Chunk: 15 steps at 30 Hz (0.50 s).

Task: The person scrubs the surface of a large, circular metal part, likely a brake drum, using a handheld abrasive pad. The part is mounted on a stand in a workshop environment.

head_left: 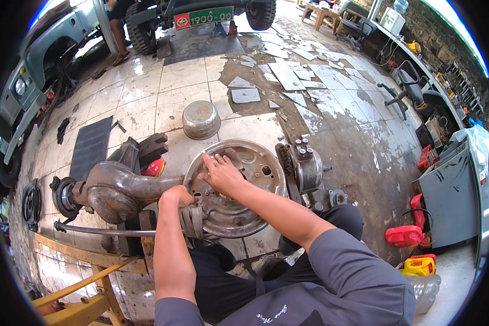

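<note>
A round, worn metal brake backing plate (pixel 239 214) stands tilted in front of me at the end of an axle housing (pixel 114 187) with a bulging middle. My right hand (pixel 223 173) lies on the plate's upper left face, fingers stretched out, beside a small brownish piece (pixel 232 156). My left hand (pixel 178 198) is closed at the plate's left edge, by the axle tube; whatever its fingers hold is hidden. Just below it, greyish curved bands (pixel 192 221) hang at the rim. Touching or close to the plate's right side is a hub with bolts (pixel 306 167).
A metal bowl-shaped drum (pixel 201 120) sits on the tiles beyond the plate. A long rod (pixel 108 232) and a yellow frame (pixel 81 307) lie at lower left. Broken tiles (pixel 285 76) cover the far floor. Red containers (pixel 405 236) and a grey cabinet (pixel 451 198) stand right.
</note>
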Tool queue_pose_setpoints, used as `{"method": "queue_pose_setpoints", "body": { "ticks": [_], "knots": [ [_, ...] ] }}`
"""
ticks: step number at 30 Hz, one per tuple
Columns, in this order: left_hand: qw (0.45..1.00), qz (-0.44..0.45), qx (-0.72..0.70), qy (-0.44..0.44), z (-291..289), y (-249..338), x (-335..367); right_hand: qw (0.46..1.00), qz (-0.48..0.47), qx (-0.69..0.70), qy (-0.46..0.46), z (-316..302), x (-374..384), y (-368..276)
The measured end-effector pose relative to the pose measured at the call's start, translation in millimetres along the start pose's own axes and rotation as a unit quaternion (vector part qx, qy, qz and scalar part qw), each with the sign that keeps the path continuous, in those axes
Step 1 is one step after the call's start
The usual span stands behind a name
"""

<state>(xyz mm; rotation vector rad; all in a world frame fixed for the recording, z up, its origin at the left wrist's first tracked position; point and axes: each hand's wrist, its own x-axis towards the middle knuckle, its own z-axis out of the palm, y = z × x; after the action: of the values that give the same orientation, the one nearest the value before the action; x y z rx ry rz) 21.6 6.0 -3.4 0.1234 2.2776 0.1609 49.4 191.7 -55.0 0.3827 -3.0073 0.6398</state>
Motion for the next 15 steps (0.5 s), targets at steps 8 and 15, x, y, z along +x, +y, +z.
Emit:
{"method": "queue_pose_setpoints", "body": {
  "ticks": [8,15],
  "knots": [
    [1.0,0.01,0.002,0.008,1.1,-0.1,6.6,0.998,-0.016,0.03,-0.045,-7.1,3.0,9.5],
    [1.0,0.001,0.007,0.01,3.7,-2.2,2.6,0.998,-0.02,0.027,-0.048,-9.0,-7.0,2.0]
  ]
}}
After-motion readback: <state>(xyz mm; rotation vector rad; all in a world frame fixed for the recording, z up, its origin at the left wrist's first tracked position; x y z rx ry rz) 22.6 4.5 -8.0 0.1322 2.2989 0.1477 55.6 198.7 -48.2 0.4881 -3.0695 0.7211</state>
